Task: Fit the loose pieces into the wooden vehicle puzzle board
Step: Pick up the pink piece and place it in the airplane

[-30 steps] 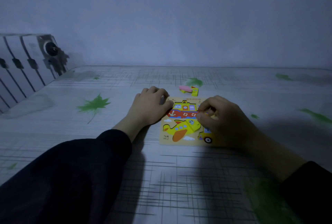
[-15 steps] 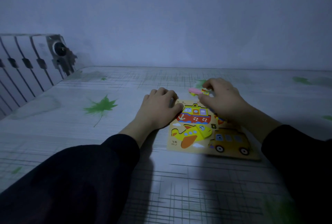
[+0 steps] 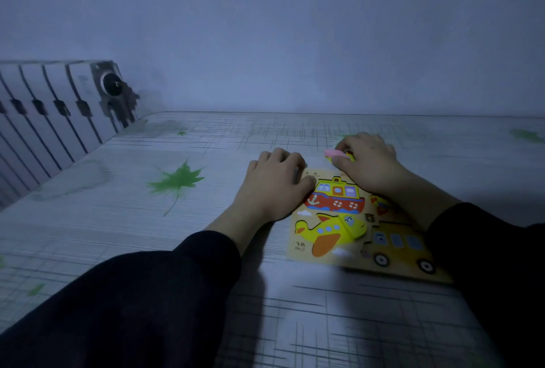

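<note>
The wooden puzzle board (image 3: 298, 252) lies flat on the patterned surface, right of centre. A red and yellow boat (image 3: 334, 196), a yellow plane (image 3: 331, 232) and a yellow bus (image 3: 398, 246) sit in it. My left hand (image 3: 274, 187) rests palm down on the board's far left corner, fingers curled, holding nothing. My right hand (image 3: 368, 161) reaches past the board's far edge, its fingers closed around a loose pink and yellow piece (image 3: 336, 153) lying there. My right forearm hides the board's right side.
A white radiator (image 3: 56, 108) with a dark valve stands at the far left against the wall. The surface (image 3: 177, 249) has a grey line pattern with green leaf prints. Dark sleeves cover both forearms in the foreground.
My right hand left the board's middle and moved away from me to the loose pink and yellow piece, closing on it. The bus is now uncovered. My left hand stayed put.
</note>
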